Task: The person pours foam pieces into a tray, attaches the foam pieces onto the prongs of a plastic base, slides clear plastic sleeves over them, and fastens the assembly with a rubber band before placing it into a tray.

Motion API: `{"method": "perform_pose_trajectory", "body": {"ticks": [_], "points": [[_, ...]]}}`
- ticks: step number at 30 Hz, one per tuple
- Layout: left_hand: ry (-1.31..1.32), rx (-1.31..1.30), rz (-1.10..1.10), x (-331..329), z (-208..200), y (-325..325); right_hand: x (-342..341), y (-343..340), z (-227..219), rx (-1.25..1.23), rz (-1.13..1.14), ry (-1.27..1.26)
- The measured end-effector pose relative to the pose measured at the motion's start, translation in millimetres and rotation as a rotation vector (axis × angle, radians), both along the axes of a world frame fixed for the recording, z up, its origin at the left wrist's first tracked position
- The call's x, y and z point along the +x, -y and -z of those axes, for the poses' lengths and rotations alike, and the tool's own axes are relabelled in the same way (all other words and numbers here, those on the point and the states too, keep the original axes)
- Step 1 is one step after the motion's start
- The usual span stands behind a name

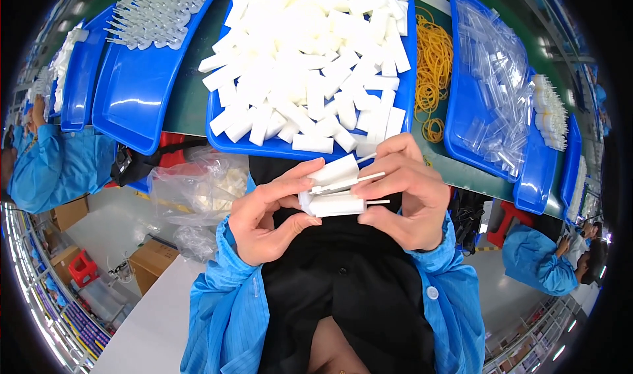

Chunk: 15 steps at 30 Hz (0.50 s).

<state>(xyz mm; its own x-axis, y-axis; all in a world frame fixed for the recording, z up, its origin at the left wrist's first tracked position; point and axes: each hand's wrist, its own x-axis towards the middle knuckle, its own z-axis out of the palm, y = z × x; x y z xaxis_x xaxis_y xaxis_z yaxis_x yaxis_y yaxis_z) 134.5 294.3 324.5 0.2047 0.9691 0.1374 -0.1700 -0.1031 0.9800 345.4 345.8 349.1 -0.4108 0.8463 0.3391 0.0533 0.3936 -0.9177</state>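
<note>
In front of my chest, both hands are closed around a small bundle of white parts. My left hand point(269, 219) pinches its left end, at a white foam block point(335, 171) and a white cylinder point(337, 206) that seems to lie in a clear sleeve. With fingers and thumb, my right hand point(409, 196) grips the right end, where thin white stems point(378, 202) stick out. The fingers partly hide how the pieces join. Just beyond my hands, a blue tray point(214, 126) bears a heap of loose white foam blocks point(310, 64).
Yellow rubber bands point(433, 57) lie right of the foam tray. Farther right, clear plastic sleeves point(491, 84) fill another blue tray point(455, 126), near bundled stemmed parts point(549, 113). At left, stemmed white parts point(158, 11) sit in a tray. Co-workers point(62, 166) sit on both sides.
</note>
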Motion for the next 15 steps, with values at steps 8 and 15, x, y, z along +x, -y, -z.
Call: {"method": "perform_pose_trajectory", "body": {"ticks": [8, 15], "points": [[0.369, -0.230, 0.012, -7.0, 4.4, -2.2, -7.1, -42.6, 2.5, 0.434, 0.411, 0.583], [0.391, -0.266, -0.012, -14.3, 19.1, 0.0, -12.2, -54.6, 14.3, 0.491, 0.372, 0.680]]}}
